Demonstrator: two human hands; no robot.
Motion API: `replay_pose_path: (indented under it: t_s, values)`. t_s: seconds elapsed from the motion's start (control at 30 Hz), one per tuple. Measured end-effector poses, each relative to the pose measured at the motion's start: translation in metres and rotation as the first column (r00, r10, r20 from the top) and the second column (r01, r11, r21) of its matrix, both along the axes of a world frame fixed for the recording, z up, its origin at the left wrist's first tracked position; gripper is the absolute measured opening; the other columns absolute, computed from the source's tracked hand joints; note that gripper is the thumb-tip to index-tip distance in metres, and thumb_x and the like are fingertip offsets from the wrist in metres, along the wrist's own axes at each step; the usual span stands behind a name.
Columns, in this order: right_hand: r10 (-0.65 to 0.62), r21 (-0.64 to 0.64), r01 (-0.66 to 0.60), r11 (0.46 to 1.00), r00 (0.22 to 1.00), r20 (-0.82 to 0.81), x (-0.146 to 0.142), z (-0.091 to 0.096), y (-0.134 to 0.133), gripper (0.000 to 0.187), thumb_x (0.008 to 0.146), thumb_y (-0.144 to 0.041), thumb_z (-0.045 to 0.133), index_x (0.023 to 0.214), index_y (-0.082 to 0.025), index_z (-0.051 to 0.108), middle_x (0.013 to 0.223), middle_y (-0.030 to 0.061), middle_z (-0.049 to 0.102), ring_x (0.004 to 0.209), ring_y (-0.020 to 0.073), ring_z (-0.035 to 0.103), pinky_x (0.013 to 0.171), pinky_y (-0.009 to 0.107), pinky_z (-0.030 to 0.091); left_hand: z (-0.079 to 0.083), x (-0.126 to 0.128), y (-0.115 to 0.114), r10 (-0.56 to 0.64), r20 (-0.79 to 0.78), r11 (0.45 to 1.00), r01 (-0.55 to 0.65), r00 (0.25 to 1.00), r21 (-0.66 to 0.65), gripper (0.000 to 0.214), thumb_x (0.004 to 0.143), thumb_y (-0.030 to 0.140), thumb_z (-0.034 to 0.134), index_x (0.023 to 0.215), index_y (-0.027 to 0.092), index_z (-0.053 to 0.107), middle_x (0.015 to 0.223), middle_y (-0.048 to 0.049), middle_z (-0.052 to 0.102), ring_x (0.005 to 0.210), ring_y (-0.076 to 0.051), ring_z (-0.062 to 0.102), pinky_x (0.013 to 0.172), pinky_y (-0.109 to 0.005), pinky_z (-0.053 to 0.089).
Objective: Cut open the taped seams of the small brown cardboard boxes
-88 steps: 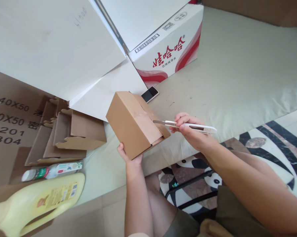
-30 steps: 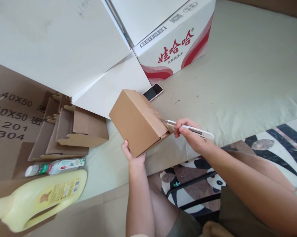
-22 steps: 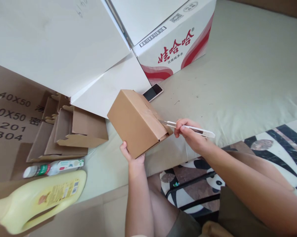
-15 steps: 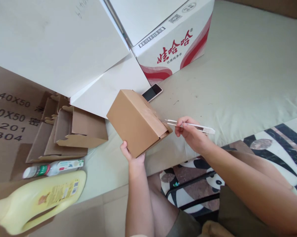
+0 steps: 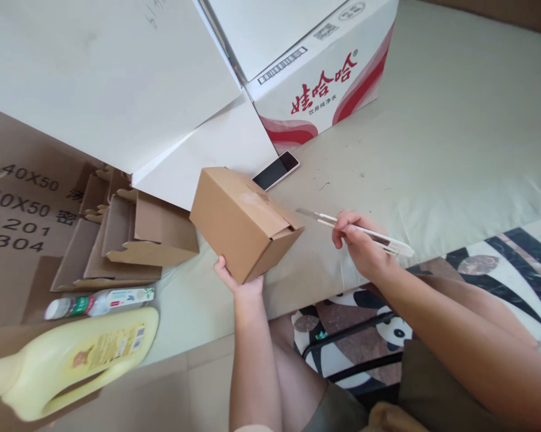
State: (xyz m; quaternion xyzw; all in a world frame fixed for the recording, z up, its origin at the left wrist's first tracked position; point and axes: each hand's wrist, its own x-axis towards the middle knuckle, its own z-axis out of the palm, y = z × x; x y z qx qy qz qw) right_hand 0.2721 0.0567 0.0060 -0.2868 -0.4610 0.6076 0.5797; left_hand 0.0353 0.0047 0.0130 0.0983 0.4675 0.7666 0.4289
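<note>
Cardboard box (image 5: 241, 219) seems light, stiff, best held low; our left hand (image 5: 242, 285) clamps it there; our right hand (image 5: 361, 245) pinches a knife (image 5: 397, 245).

Brown box (image 5: 245, 223), mostly white cutter (image 5: 387, 241)

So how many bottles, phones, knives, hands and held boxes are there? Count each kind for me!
Bottles: 2 (yellow bottle, clear bottle)
Phones: 1 (phone)
Knives: 1 (knife)
Hands: 2 (left hand, right hand)
Held boxes: 1 (brown box)
Total: 7
</note>
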Motion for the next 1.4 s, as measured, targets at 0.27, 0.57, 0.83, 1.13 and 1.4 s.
replay_pose_path:
  t_s: [0.27, 0.57, 0.83, 1.13, 1.4]
  values:
    - [-0.002, -0.18, 0.066, 0.981, 0.943, 0.334, 0.004, 0.003, 0.007, 0.012, 0.087, -0.033, 0.056, 0.089, -0.023, 0.063, 0.064, -0.0033, 0.057, 0.061, 0.0145, 0.054, 0.061, 0.03, 0.04, -0.001, -0.001, -0.002, -0.019, -0.01, 1.0, 0.019, 1.0, 0.017, 0.044, 0.067, 0.053, 0.068, 0.102, 0.026, 0.069, 0.096, -0.0009, 0.073, 0.089, -0.024, 0.067, 0.076, -0.036, 0.054]
    - [0.026, 0.002, -0.037, 0.999, 0.75, 0.66, 0.006, 0.008, 0.007, 0.019, 0.09, -0.034, 0.05, 0.105, -0.024, 0.058, 0.074, -0.0001, 0.061, 0.067, 0.0182, 0.058, 0.063, 0.031, 0.044, 0.0, -0.002, -0.002, -0.044, 0.019, 0.999, 0.043, 0.999, 0.022, 0.045, 0.061, 0.052, 0.074, 0.097, 0.025, 0.07, 0.095, 0.0007, 0.073, 0.085, -0.022, 0.068, 0.073, -0.035, 0.055]
    - [0.052, 0.109, -0.258, 0.96, 0.548, 0.835, 0.004, -0.002, 0.009, 0.029, 0.088, -0.03, 0.051, 0.116, -0.022, 0.051, 0.104, 0.0112, 0.064, 0.084, 0.0241, 0.064, 0.078, 0.04, 0.052, -0.003, -0.002, -0.002, -0.058, 0.001, 0.998, 0.058, 0.998, 0.035, 0.043, 0.066, 0.052, 0.071, 0.1, 0.026, 0.069, 0.096, 0.0004, 0.073, 0.089, -0.023, 0.067, 0.078, -0.037, 0.054]
    - [0.004, 0.113, -0.269, 0.957, 0.4, 0.917, 0.006, -0.007, 0.009, 0.035, 0.091, -0.03, 0.048, 0.125, -0.02, 0.05, 0.114, 0.014, 0.06, 0.09, 0.0264, 0.065, 0.074, 0.038, 0.052, 0.0, -0.001, -0.002, -0.031, 0.033, 0.999, 0.03, 0.999, 0.026, 0.044, 0.063, 0.05, 0.074, 0.098, 0.025, 0.07, 0.096, 0.0004, 0.073, 0.087, -0.023, 0.067, 0.075, -0.037, 0.055]
    - [-0.107, 0.192, -0.299, 0.935, 0.28, 0.954, 0.003, -0.011, 0.007, 0.057, 0.083, -0.012, 0.047, 0.139, -0.021, 0.045, 0.124, 0.0172, 0.057, 0.086, 0.0253, 0.065, 0.067, 0.035, 0.05, 0.0, 0.0, -0.002, -0.029, 0.041, 1.0, 0.029, 0.999, 0.004, 0.046, 0.059, 0.05, 0.075, 0.098, 0.026, 0.07, 0.092, 0.0004, 0.073, 0.084, -0.023, 0.067, 0.073, -0.037, 0.055]
